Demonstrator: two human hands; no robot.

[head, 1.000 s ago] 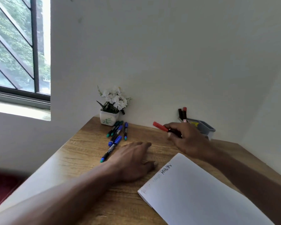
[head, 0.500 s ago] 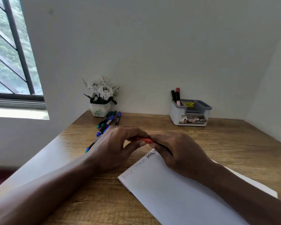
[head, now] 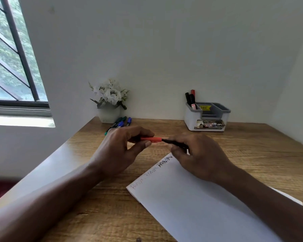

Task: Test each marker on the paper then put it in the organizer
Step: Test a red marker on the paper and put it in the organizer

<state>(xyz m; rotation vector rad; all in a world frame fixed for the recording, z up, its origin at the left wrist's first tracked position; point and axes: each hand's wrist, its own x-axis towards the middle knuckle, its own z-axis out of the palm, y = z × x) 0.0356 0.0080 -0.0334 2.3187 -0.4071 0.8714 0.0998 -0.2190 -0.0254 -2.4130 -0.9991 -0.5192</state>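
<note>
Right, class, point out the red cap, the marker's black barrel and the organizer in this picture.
red cap (head: 151, 139), head view, on its exposed middle.
black barrel (head: 173, 143), head view, on the stretch just past the cap.
organizer (head: 189, 119), head view, on the left of its white front wall.

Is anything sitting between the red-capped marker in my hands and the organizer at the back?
Nothing visible does. The left hand and right hand both grip the red-capped marker, and only bare wooden table lies between it and the organizer.
</note>
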